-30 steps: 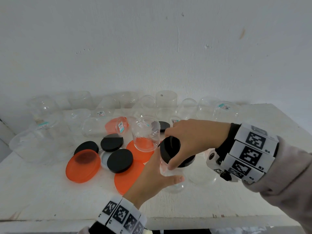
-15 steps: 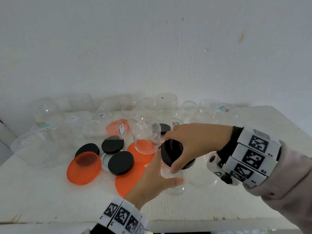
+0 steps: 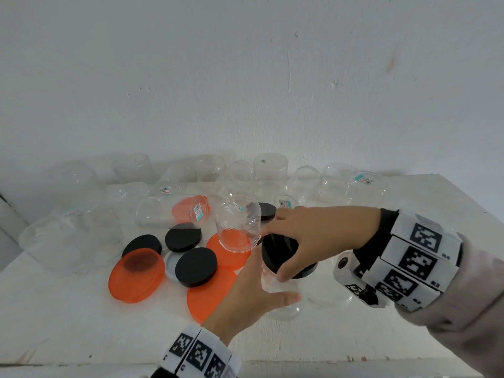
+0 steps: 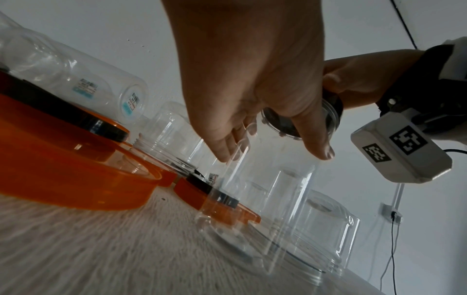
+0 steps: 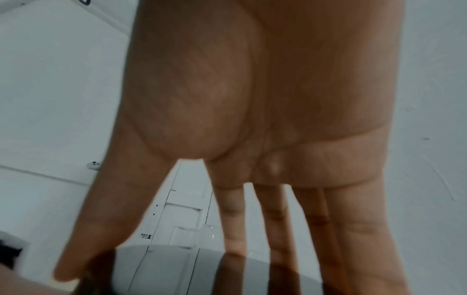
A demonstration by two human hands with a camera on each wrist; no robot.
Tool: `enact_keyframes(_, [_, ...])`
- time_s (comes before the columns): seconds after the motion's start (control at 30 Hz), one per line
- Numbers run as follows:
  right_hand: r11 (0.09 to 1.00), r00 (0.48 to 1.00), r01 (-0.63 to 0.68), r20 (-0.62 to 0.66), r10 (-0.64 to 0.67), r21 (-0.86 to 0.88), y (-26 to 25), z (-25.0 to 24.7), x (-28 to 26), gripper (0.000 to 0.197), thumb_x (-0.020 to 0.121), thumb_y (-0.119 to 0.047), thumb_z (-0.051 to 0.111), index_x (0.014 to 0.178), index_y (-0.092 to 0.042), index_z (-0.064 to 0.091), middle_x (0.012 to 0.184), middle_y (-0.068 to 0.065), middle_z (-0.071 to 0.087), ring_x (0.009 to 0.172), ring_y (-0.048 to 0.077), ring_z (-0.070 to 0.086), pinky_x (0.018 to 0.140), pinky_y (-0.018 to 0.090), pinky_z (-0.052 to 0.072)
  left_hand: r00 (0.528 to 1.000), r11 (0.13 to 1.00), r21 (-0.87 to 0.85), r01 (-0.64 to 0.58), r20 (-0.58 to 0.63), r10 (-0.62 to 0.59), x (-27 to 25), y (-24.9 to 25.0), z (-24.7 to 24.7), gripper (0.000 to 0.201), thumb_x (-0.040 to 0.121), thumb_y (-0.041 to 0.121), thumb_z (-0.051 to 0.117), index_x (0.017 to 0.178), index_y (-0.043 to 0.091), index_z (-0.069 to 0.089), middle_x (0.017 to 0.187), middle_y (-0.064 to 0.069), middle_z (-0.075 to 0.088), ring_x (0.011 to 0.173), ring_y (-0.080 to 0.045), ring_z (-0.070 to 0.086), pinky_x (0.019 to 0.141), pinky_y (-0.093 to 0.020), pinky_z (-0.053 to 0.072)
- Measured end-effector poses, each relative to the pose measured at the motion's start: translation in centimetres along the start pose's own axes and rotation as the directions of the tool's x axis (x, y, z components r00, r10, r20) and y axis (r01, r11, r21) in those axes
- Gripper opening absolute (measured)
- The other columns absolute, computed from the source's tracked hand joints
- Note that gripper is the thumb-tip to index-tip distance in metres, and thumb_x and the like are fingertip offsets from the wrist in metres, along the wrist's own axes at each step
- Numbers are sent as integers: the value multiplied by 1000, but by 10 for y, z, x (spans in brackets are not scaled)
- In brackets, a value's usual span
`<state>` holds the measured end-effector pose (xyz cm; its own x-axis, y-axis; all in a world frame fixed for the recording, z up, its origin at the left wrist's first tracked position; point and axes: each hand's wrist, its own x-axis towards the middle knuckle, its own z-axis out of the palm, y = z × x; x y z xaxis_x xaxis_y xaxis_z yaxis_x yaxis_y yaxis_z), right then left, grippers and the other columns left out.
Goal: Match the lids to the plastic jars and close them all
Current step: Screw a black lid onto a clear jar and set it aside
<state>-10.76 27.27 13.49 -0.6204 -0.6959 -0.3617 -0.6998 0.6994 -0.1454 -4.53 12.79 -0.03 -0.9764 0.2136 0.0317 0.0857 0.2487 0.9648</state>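
A clear plastic jar (image 3: 286, 313) stands near the table's front edge. My left hand (image 3: 261, 285) grips its side, thumb in front and fingers behind. A black lid (image 3: 275, 252) sits on the jar's mouth, and my right hand (image 3: 293, 251) grips it from above, thumb on the near rim. In the left wrist view my left hand (image 4: 272, 155) wraps the jar (image 4: 265, 189), with the lid (image 4: 280, 121) seen from below under my right hand (image 4: 353, 79). The right wrist view shows only my right hand (image 5: 252, 259) with fingers spread downward, blurred.
Loose black lids (image 3: 196, 266) and orange lids (image 3: 136, 274) lie left of the hands. An upturned clear jar (image 3: 237, 222) stands on an orange lid. A jar with an orange lid (image 3: 191, 211) lies on its side. Several lidless jars (image 3: 270, 170) line the wall, and another (image 3: 327, 293) stands under my right wrist.
Both hands keep their hold on the jar and the black lid. My right hand's fingers have shifted slightly round the lid.
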Motion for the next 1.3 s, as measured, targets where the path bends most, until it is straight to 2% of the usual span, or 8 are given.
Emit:
enact_keyframes(0.17, [988,992,-105,-77,97,-112,-9,8,3,56,79,-74,53,101,-25,35,97,-4,39,88,18,49,69,29,41,1000,1000,-7,-4,-2,4,0,-1,0,92,69,29,85,132,57,24,133,38,43,125,17,35,97,-10,32])
enact_keyframes(0.27, [994,995,-87,-56,83,-73,-8,7,1,60,79,-68,58,116,-25,39,101,-5,38,95,18,48,72,29,42,1000,1000,-3,-3,-8,3,0,-2,0,90,68,29,86,130,57,27,130,38,45,123,18,38,92,-3,35])
enact_keyframes(0.43, [1000,998,4,62,-3,-14,-2,0,-6,84,76,-43,75,143,-43,25,121,-8,36,110,16,41,87,33,47,1000,1000,11,-3,-23,4,0,-2,1,82,67,26,86,124,52,33,121,40,49,117,18,43,86,4,33])
enact_keyframes(0.7, [995,992,-88,-98,82,-53,-1,13,-1,71,70,-77,60,117,-29,40,92,-14,34,81,12,48,59,23,37,1000,1000,-12,2,-15,-2,-1,0,0,85,69,24,85,128,53,31,125,37,49,118,17,43,87,1,35])
enact_keyframes(0.8, [997,993,-78,-89,78,0,1,13,-2,70,70,-72,64,118,-29,40,95,-15,36,85,10,48,63,24,40,1000,1000,-21,1,-15,-1,-1,-1,0,85,69,23,85,129,51,32,124,36,50,118,16,43,88,1,35])
enact_keyframes(0.97, [995,999,51,11,-52,86,7,5,-7,86,73,-42,78,143,-39,28,123,-9,38,114,13,40,93,34,47,1000,1000,-16,-14,-26,14,-1,-1,2,85,68,24,86,129,50,33,124,37,49,120,14,43,89,1,34])
enact_keyframes(1.13, [999,998,3,-62,0,38,5,9,-6,72,70,-61,72,129,-32,42,108,-10,42,101,12,48,86,35,50,1000,1000,-24,-1,-23,0,-1,-1,1,86,67,28,87,127,54,31,123,39,49,118,17,42,87,3,34])
enact_keyframes(1.3, [996,987,-69,-147,59,-61,4,18,-4,74,69,-76,61,118,-24,44,98,-9,40,88,14,50,66,23,42,1000,1000,-22,3,-11,-3,-1,-1,0,89,68,27,86,128,57,29,127,36,48,120,16,42,88,0,36])
